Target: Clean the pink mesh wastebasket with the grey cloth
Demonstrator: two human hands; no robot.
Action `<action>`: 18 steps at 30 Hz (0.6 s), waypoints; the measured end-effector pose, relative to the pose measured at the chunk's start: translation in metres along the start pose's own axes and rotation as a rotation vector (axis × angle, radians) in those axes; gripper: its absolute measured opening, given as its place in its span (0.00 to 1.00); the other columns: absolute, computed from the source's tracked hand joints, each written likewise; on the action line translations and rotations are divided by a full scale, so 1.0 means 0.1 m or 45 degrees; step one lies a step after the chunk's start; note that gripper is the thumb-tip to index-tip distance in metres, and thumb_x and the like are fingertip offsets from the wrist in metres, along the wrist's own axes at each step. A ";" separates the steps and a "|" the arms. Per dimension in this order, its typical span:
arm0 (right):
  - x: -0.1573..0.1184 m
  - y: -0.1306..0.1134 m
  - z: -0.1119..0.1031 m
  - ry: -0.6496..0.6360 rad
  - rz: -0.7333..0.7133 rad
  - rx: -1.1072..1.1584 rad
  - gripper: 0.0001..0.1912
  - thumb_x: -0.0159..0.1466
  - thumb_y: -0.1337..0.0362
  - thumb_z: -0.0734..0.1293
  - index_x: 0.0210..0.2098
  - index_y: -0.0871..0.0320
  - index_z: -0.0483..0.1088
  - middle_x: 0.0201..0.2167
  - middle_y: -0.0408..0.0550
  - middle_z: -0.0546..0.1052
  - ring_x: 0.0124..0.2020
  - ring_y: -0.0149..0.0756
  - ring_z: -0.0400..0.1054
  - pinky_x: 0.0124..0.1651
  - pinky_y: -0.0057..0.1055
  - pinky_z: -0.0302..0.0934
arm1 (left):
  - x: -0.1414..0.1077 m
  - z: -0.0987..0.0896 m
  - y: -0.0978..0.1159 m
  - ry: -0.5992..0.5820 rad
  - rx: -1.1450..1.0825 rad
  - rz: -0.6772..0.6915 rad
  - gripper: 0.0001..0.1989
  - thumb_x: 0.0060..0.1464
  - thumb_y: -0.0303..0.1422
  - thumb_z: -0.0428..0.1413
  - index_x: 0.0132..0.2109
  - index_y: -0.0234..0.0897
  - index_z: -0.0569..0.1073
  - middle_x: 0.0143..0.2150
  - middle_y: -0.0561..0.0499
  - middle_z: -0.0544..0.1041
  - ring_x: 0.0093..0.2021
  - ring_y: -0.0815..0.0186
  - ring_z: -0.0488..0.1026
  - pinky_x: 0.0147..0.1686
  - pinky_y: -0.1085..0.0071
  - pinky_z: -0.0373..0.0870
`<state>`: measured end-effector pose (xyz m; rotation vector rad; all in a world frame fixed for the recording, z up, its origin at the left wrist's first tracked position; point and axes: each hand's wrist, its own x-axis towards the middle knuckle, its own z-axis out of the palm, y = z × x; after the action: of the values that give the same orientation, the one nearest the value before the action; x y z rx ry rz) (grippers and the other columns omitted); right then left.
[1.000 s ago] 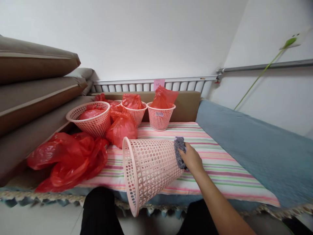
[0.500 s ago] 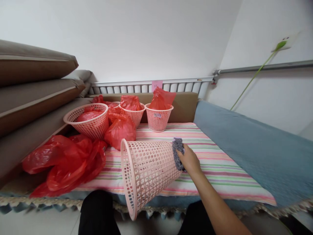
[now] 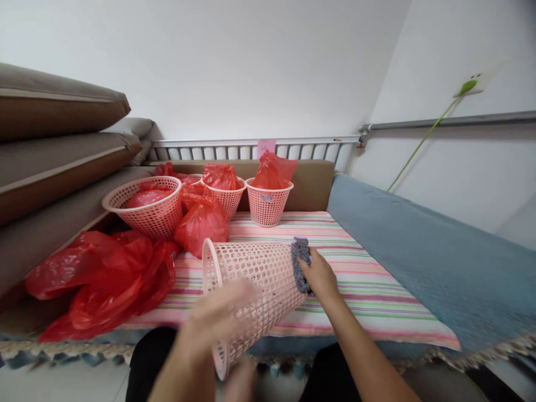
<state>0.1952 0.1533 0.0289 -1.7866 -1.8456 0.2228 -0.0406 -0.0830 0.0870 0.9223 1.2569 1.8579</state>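
Observation:
A pink perforated plastic basket [image 3: 263, 273] lies on its side in front of me, its mouth to the left. At its base, my right hand [image 3: 320, 273] grips a folded, speckled grey cloth [image 3: 300, 265] with a pale lilac edge, pressed against the bottom of the basket. My left hand [image 3: 213, 324], smeared by motion, is in front of the basket's rim, thumb and fingers apart. Whether it touches the basket I cannot tell. Beneath is a striped cover [image 3: 360, 279].
Behind stand several pink baskets [image 3: 270, 206] holding red plastic bags. A filled red bag [image 3: 203, 226] and crumpled red bags [image 3: 113, 279] lie at left. Stacked cushions [image 3: 54, 156] rise on the left; a blue bolster [image 3: 419, 251] runs along the right. My knees are at the front edge.
My left hand has come into view from below, up to the rim of the lying basket. My right hand stays on the cloth at the base. The view has shifted slightly.

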 end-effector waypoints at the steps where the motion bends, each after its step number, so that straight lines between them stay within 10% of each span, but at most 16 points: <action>1: 0.00 -0.01 0.00 0.001 0.000 0.000 0.17 0.62 0.58 0.58 0.49 0.56 0.61 0.39 0.51 0.72 0.39 0.38 0.67 0.34 0.26 0.52 | 0.10 0.08 0.01 0.034 0.100 0.068 0.38 0.42 0.38 0.62 0.60 0.50 0.57 0.59 0.52 0.66 0.63 0.48 0.54 0.60 0.55 0.55; 5: -0.02 -0.07 -0.02 0.006 0.006 -0.020 0.18 0.62 0.58 0.58 0.50 0.58 0.60 0.41 0.53 0.71 0.42 0.39 0.66 0.35 0.27 0.53 | 0.41 0.29 -0.21 -0.047 0.325 0.019 0.42 0.47 0.38 0.59 0.64 0.39 0.47 0.64 0.41 0.57 0.62 0.49 0.55 0.59 0.54 0.54; 10: -0.16 -0.31 -0.05 -0.009 -0.054 -0.047 0.20 0.61 0.61 0.59 0.52 0.57 0.59 0.42 0.53 0.71 0.42 0.41 0.66 0.36 0.29 0.54 | 0.49 0.27 -0.69 -0.179 0.202 -0.146 0.36 0.45 0.40 0.59 0.59 0.33 0.58 0.54 0.37 0.71 0.53 0.49 0.68 0.54 0.57 0.62; 18: -0.89 -1.31 -0.22 -0.188 -0.642 0.297 0.14 0.57 0.66 0.61 0.43 0.55 0.64 0.39 0.46 0.70 0.40 0.36 0.65 0.41 0.28 0.56 | 0.27 0.16 -0.90 -0.174 0.137 -0.133 0.38 0.43 0.41 0.61 0.59 0.34 0.57 0.54 0.37 0.70 0.56 0.47 0.65 0.49 0.59 0.68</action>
<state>0.0884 0.0487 0.0859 -1.1318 -2.2031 0.3646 -0.0264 -0.0278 0.0102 1.0037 1.3053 1.6317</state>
